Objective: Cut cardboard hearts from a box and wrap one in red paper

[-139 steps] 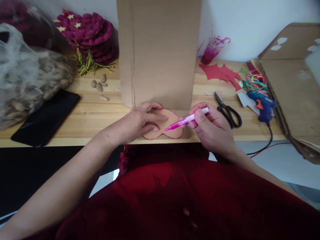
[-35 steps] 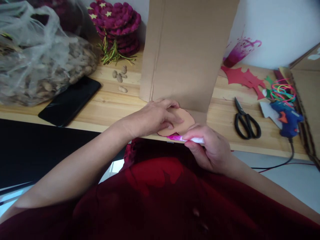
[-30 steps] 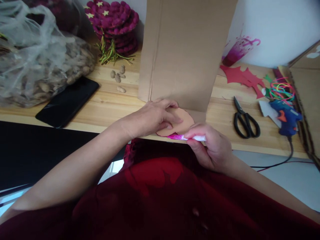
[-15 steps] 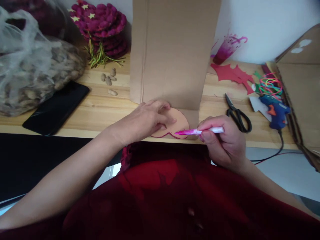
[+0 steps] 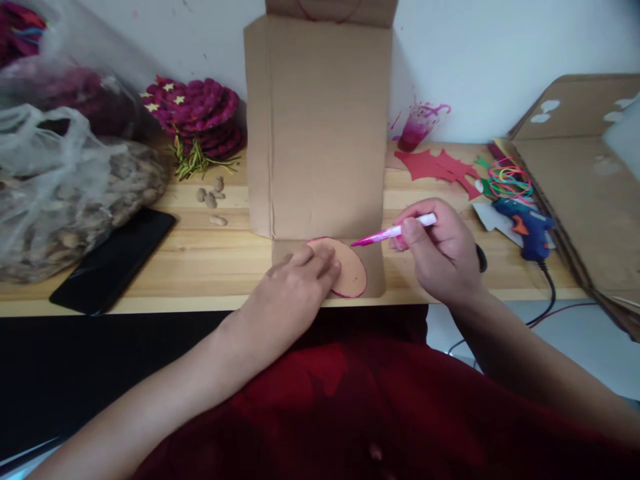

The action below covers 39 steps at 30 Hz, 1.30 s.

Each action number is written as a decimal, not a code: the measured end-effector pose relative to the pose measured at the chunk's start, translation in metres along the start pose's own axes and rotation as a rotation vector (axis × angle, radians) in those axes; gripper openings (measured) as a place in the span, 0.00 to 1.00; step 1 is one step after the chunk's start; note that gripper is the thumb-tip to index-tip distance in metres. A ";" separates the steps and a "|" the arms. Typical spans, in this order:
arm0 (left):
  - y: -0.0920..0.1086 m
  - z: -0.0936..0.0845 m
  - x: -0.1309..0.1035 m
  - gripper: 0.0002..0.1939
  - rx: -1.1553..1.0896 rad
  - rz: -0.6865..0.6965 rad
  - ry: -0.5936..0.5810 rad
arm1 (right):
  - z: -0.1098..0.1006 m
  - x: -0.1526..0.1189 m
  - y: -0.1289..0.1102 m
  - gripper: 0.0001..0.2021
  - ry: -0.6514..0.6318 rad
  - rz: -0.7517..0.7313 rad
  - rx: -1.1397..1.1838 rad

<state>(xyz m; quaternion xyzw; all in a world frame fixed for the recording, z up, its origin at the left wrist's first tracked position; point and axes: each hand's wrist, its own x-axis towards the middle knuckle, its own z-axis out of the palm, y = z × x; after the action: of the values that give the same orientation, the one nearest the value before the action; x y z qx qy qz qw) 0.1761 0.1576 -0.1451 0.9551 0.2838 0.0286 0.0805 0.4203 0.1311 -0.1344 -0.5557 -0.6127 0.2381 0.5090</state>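
Observation:
My right hand (image 5: pixel 443 257) pinches a paintbrush (image 5: pixel 395 231) with a white handle and a pink-stained, tapering front. The brush tip is at the upper right edge of a peach-coloured cutout (image 5: pixel 350 267) with a rounded, pink-lined edge; whether it touches is hard to tell. My left hand (image 5: pixel 295 287) lies on the left part of the cutout, fingers extended flat and pressing it down, hiding that side. Underneath is the bottom flap of a folded cardboard sheet (image 5: pixel 325 133), which leans upright against the wall.
Scissors (image 5: pixel 481 259) are mostly hidden behind my right hand. A blue glue gun (image 5: pixel 533 230), red paper shapes (image 5: pixel 440 167) and a pink-stained cup (image 5: pixel 420 127) stand right. On the left are a black phone (image 5: pixel 113 260), a bag of peanuts (image 5: pixel 135 173) and a purple stack (image 5: pixel 200 113).
The cutout has been turned under my left hand, its notch no longer showing. My right hand has brought the paintbrush from the lower edge to the upper right edge. The view has tilted up.

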 end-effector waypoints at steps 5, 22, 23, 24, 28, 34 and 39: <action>0.008 0.002 -0.003 0.25 0.057 -0.031 -0.003 | 0.019 0.020 0.000 0.11 -0.102 -0.043 0.045; 0.000 0.005 -0.003 0.29 0.069 0.013 0.045 | 0.028 0.042 0.040 0.17 -0.017 0.238 0.512; 0.000 0.004 -0.003 0.29 0.070 0.015 0.044 | 0.028 0.043 0.042 0.18 -0.032 0.271 0.544; -0.001 0.004 -0.003 0.29 0.070 0.017 0.043 | 0.028 0.044 0.043 0.18 -0.037 0.296 0.568; 0.001 0.004 -0.007 0.29 0.066 0.022 0.038 | 0.024 0.043 0.045 0.17 -0.061 0.352 0.628; 0.008 0.008 -0.018 0.30 0.070 0.044 0.016 | 0.016 0.028 0.039 0.18 -0.139 0.365 0.599; 0.011 0.011 -0.022 0.30 0.070 0.054 0.018 | 0.005 0.020 0.028 0.17 -0.164 0.341 0.482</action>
<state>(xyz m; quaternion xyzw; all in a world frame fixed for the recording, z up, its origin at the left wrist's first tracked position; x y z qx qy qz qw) 0.1651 0.1349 -0.1543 0.9643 0.2594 0.0296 0.0437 0.4306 0.1591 -0.1531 -0.4929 -0.4755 0.5027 0.5275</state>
